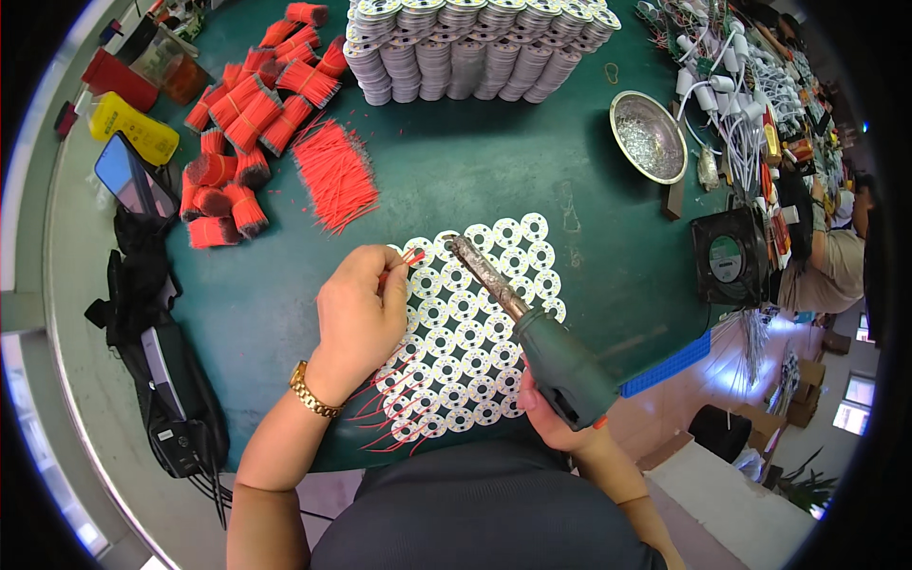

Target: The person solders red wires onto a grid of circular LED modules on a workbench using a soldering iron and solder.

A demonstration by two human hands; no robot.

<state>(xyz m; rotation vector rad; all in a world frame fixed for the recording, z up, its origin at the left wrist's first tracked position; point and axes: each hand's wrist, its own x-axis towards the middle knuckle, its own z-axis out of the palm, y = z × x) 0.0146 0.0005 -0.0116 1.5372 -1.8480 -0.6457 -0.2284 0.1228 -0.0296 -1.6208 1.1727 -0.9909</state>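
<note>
Pinching light-looking, bendy red wires [415, 257], the left fingers [382, 256] sit by white discs [459, 333], where the right fingers [532, 399] point a soldering iron [533, 335], sensibly clasped by its handle [567, 368] (the metal [485, 273] is probably hot).

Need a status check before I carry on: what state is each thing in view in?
Left hand: closed on red wires
Right hand: closed around the soldering iron
Soldering iron: held, tip over the boards; heat cannot be told
Round white boards: laid flat in rows
Loose red wires: heaped
Red wire bundles: piled
Board stacks: standing in columns
Metal bowl: uncovered
Fan: running or stopped, cannot tell
</note>
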